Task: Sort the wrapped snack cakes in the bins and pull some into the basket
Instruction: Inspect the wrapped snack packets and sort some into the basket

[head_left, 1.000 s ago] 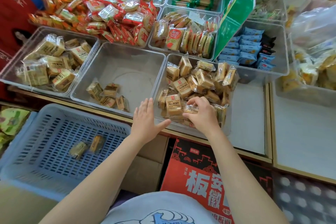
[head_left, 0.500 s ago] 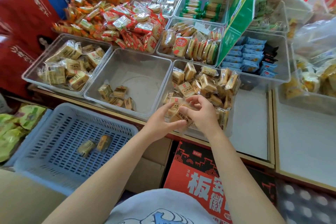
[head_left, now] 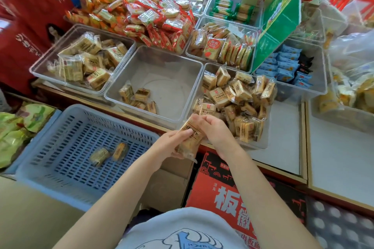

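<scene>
Both hands hold one wrapped snack cake (head_left: pixel 189 137), a tan block in clear film, just in front of the right clear bin (head_left: pixel 263 143). My left hand (head_left: pixel 172 144) grips its lower side and my right hand (head_left: pixel 215 132) grips its upper right. That bin is heaped with the same cakes (head_left: pixel 234 99). The middle clear bin (head_left: pixel 162 79) holds several cakes (head_left: pixel 137 98) at its front. Another full clear bin (head_left: pixel 46 60) stands to the left. The blue slotted basket (head_left: pixel 66 147) sits lower left with two cakes (head_left: pixel 109 153) inside.
Behind the bins lie piles of red and orange wrapped snacks (head_left: pixel 157 18), more clear bins, and a green sign (head_left: pixel 279 20). Blue packets (head_left: pixel 287 66) fill a bin on the right. A red carton (head_left: pixel 226 192) stands below the shelf edge.
My right hand lifted a cake out of the right bin and drew it toward me. My left hand closed onto the same cake. The view shifted right and down.
</scene>
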`<state>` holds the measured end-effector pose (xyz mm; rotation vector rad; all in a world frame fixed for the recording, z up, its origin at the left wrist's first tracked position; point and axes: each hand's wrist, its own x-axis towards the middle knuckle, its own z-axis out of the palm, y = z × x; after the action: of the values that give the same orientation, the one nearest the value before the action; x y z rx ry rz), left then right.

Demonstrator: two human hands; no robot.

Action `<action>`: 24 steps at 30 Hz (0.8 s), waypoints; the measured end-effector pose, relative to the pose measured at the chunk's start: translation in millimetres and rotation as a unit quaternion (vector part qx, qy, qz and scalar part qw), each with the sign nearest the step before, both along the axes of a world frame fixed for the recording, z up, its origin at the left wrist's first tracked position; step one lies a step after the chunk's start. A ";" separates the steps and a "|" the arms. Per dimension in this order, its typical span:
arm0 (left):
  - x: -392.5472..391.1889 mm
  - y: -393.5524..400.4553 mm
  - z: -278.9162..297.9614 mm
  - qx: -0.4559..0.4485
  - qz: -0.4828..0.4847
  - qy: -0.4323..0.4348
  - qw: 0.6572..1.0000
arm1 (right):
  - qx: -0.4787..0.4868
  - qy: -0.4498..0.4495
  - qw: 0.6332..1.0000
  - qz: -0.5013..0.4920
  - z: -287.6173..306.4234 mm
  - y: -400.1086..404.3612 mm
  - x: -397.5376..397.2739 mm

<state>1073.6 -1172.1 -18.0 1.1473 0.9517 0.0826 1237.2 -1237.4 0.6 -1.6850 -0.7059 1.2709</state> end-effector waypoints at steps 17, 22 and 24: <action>-147.1 35.9 18.1 0.003 0.148 -0.063 0.987 | 0.026 -0.035 0.998 -0.046 13.1 44.4 -141.9; -172.5 45.5 21.0 0.008 0.149 -0.075 0.986 | 0.051 0.059 0.995 -0.056 22.2 48.4 -166.5; -176.7 50.9 23.6 -0.011 0.161 -0.096 0.982 | 0.067 0.118 0.988 -0.073 25.4 47.5 -173.3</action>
<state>897.0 -1121.2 5.6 0.9391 0.9553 0.4358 1063.9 -1189.9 26.0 -1.4219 -0.5046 1.2631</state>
